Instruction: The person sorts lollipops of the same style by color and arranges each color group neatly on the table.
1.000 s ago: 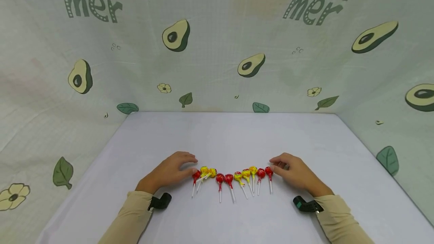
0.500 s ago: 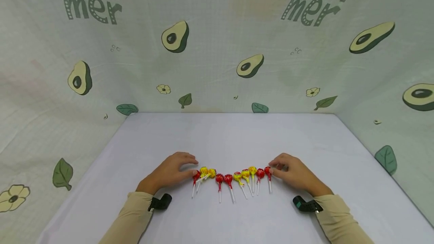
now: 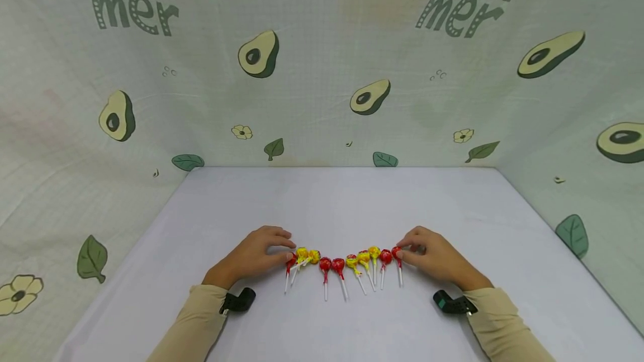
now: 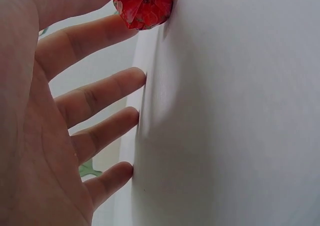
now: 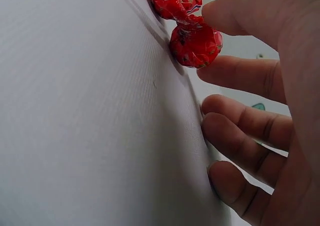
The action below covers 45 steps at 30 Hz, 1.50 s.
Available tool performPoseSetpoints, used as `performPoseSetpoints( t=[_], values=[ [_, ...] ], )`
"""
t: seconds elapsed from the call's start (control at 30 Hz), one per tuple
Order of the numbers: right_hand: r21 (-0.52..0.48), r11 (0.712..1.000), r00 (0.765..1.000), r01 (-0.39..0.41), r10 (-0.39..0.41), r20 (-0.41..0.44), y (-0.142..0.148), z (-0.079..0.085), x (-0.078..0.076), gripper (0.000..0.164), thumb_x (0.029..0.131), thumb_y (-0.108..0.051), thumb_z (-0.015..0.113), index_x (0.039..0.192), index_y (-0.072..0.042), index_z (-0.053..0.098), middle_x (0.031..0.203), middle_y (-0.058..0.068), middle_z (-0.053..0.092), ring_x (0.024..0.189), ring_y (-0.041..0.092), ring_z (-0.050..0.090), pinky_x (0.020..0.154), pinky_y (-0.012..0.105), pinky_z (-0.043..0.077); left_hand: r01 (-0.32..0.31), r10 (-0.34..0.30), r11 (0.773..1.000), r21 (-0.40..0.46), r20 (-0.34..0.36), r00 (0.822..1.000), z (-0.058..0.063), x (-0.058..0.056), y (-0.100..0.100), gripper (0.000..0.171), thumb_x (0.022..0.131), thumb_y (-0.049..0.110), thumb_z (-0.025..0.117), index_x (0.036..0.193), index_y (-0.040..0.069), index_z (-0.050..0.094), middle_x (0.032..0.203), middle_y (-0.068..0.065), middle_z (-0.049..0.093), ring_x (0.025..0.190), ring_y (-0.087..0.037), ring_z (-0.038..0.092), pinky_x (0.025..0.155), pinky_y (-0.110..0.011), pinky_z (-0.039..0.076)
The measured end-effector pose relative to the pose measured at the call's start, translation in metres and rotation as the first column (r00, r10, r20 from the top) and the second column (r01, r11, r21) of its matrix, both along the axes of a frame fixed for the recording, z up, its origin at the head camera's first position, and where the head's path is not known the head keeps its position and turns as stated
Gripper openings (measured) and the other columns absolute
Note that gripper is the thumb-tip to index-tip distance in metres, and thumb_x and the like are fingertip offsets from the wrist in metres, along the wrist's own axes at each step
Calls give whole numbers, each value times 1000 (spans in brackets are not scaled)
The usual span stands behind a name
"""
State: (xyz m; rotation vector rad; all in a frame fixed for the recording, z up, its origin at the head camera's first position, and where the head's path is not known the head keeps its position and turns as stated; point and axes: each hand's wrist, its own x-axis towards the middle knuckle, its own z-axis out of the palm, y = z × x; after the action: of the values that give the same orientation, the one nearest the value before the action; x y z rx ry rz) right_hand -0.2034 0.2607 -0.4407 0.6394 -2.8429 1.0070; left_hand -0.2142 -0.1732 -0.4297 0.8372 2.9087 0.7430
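Several lollipops with red or yellow wrappers lie in a curved row on the white table, sticks pointing toward me. At the row's left end, my left hand [image 3: 256, 256] has its thumb against a red lollipop [image 4: 145, 7], the other fingers spread and fairly straight. My right hand [image 3: 432, 253] is at the right end, with thumb and index fingertip at the sides of another red lollipop [image 5: 196, 45]. Its remaining fingers are loosely bent near the tabletop. Between the hands are yellow lollipops [image 3: 364, 257] and more red lollipops [image 3: 338, 263].
The white table [image 3: 342, 200] reaches back to a pale cloth [image 3: 312, 88] printed with avocados, leaves and lettering. That cloth also hangs along both sides. A black wrist strap device [image 3: 238, 299] sits on the left wrist, and another black device [image 3: 453, 302] on the right.
Both hands have edged slightly inward, bringing each thumb closer over the red lollipop at its end of the row. The row itself looks unchanged; the head view has shifted a little.
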Motion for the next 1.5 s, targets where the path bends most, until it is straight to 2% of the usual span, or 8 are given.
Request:
performPoseSetpoints(
  t=[0.17, 0.43, 0.73, 1.03, 1.23, 1.5],
  values=[
    [-5, 1000, 1000, -3, 3, -1, 1, -1, -1, 16, 91, -36, 75, 101, -24, 77, 101, -8, 61, 85, 10, 55, 70, 28, 47, 9, -9, 1000, 5, -11, 1000, 0, -1, -1, 21, 95, 34, 67, 111, 25, 78, 130, 2, 63, 131, -28, 49, 107, -56, 37],
    [11, 999, 998, -38, 38, -40, 1, -5, -2, 10, 90, -27, 77, 99, -24, 77, 101, -8, 59, 87, 11, 54, 72, 28, 47, 4, -4, 1000, 4, -5, 1000, 0, 1, 0, 22, 95, 35, 66, 111, 25, 78, 130, 1, 63, 130, -28, 49, 107, -56, 37],
    [4, 1000, 996, -26, 27, -88, 1, -7, -3, 6, 89, -24, 77, 95, -22, 76, 99, -9, 61, 86, 10, 55, 72, 28, 47, -2, 2, 1000, 4, -11, 1000, -2, 0, 0, 24, 97, 38, 64, 111, 25, 78, 130, 2, 63, 130, -28, 49, 107, -56, 37],
    [-17, 1000, 998, 8, -9, -67, 2, -8, -3, 10, 89, -23, 77, 95, -25, 69, 94, -12, 59, 83, 10, 54, 70, 27, 46, -4, 4, 1000, 10, -24, 1000, -2, 0, -1, 24, 96, 38, 65, 113, 24, 77, 129, 3, 63, 129, -27, 50, 106, -55, 38],
    [-27, 999, 999, 46, -47, -19, 3, -8, -5, 10, 89, -25, 77, 95, -24, 69, 89, -11, 59, 80, 11, 54, 67, 27, 46, 8, -8, 1000, 10, -33, 999, -1, 1, -1, 24, 96, 37, 65, 112, 23, 77, 128, 2, 63, 128, -27, 51, 106, -55, 39],
    [-22, 993, 992, 117, -116, 52, 3, -7, -7, 18, 91, -33, 74, 102, -18, 70, 91, -7, 63, 82, 16, 56, 70, 29, 48, 6, -5, 1000, 14, -48, 999, -2, 0, -1, 17, 96, 35, 66, 101, 25, 79, 127, 1, 64, 127, -28, 52, 104, -55, 40]
  ],
)
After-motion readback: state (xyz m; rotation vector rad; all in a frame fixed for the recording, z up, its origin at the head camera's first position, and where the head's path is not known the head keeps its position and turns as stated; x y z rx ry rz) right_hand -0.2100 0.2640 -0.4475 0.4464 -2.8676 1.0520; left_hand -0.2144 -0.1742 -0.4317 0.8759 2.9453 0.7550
